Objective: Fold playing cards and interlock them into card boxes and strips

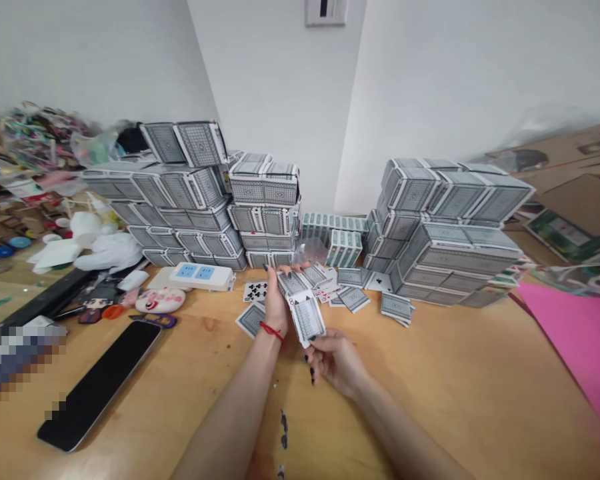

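My left hand [277,303], with a red string on its wrist, grips a bundle of joined playing cards [292,283] with grey patterned backs from its left side. My right hand [337,360] pinches the lower end of a playing card [308,319] that overlaps this bundle; an 8 shows at its upper edge. How the held cards are joined is hidden. Loose playing cards [354,299] lie beyond and to the right, some face down and some face up. A face-up club card [255,291] lies left of my left hand.
Stacks of card-covered blocks stand at the left [180,190], middle [264,180] and right [455,257]. Green-and-white card packs [345,248] sit between them. Leftward are a power strip [203,275], a phone [103,387] and clutter; at right, a pink sheet [575,347] and cardboard [575,207].
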Demonstrator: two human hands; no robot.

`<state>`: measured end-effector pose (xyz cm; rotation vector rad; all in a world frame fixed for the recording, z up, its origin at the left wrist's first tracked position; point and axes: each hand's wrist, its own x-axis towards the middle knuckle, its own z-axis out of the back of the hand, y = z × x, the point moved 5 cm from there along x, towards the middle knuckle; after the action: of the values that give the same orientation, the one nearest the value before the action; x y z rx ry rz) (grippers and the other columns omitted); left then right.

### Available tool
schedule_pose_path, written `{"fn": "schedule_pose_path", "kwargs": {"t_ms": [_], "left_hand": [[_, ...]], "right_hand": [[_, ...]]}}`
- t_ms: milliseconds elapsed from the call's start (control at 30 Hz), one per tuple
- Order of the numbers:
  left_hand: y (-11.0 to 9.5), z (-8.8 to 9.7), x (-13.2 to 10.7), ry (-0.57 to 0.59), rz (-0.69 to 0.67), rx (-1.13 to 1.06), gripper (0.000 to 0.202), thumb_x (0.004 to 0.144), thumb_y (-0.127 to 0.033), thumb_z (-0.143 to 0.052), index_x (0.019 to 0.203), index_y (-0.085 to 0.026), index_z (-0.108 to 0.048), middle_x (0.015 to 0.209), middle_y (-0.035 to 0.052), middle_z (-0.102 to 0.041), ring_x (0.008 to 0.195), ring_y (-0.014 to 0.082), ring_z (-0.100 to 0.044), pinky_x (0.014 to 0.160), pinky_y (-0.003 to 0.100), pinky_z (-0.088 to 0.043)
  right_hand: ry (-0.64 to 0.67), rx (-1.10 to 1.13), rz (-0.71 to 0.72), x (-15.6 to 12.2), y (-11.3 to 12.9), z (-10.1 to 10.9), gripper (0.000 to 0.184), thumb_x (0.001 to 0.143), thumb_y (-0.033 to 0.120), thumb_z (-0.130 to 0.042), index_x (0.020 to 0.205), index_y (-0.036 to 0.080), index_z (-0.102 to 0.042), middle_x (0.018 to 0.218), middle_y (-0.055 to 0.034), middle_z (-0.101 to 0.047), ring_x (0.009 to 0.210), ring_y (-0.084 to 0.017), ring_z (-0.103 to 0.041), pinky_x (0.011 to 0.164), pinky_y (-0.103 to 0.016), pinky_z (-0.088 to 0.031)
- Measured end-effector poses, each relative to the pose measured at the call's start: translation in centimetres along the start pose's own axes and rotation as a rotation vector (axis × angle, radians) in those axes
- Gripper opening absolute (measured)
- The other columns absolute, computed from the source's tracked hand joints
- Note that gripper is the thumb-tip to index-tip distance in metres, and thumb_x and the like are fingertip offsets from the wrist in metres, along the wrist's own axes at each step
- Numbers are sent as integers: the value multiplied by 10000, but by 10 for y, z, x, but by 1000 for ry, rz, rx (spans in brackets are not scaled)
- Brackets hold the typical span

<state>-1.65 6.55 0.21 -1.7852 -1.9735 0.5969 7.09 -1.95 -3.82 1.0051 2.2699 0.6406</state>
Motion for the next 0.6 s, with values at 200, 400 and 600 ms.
{"fn": "schedule_pose_path", "kwargs": {"t_ms": [200,400,600], "left_hand": [[-3,9,4,-33,-35,14,398,752,-540,-394,637,-173,-496,745,38,-608,915,222,-571,806,376,-412],[-4,21,13,-60,-71,41,417,739,-559,-395,583,-178,-458,623,11,-573,824,198,-594,793,366,-419],[-9,21,14,-22,-88,68,421,747,-560,-379,584,-178,-449,628,13,-570,801,186,-593,784,356,-421]], "right_hand": [[53,-27,-49,-1,2,4,144,661,214,-572,614,78,-566,463,-32,-613,323,-117,-552,292,-163,-430],[77,-18,-80,-1,-1,0,145,658,212,-584,627,71,-575,455,-25,-608,315,-116,-550,286,-161,-428],[82,-20,-82,-2,-1,0,147,679,212,-569,630,74,-567,465,-26,-614,321,-120,-556,278,-165,-429]]}}
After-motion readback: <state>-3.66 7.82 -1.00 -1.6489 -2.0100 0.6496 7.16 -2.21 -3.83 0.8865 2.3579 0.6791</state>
